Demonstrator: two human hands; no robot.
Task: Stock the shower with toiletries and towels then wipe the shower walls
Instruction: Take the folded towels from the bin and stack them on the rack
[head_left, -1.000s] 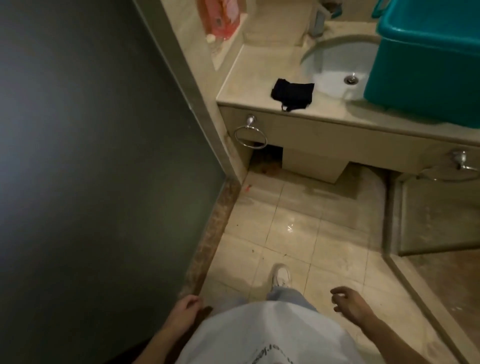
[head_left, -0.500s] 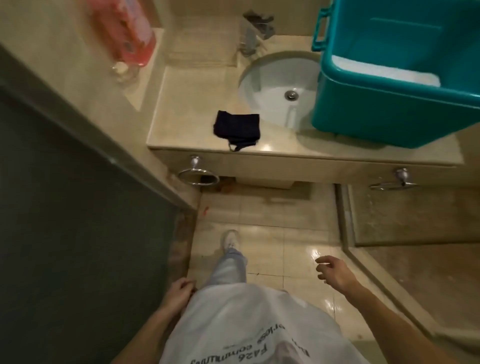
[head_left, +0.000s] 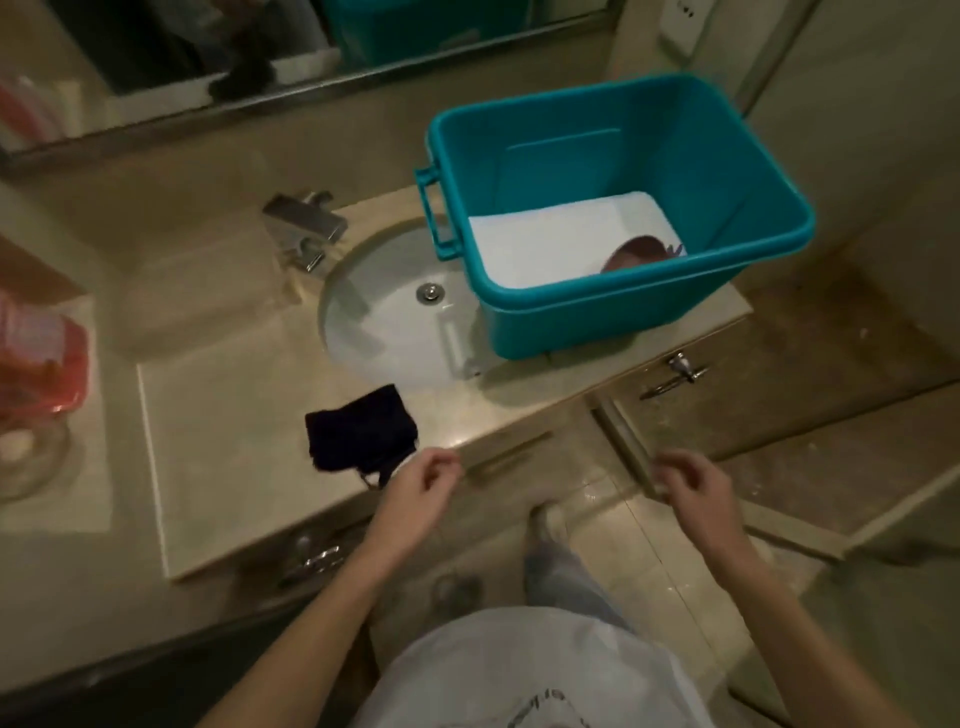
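Left hand (head_left: 422, 480) and right hand (head_left: 693, 480) are both empty, fingers loosely curled, at the countertop's (head_left: 218, 415) front edge. The left is just beside a dark cloth (head_left: 358, 434). A teal bin (head_left: 618, 325) overlaps the sink (head_left: 384, 332) and holds a white towel (head_left: 556, 236).

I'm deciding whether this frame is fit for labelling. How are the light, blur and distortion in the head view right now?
Head view: dim, warm light; blur smears the pink bottle and mirror; the wide lens bows the counter; glare on the floor tiles; the teal tub reads clearest; left hand and right hand slightly soft.
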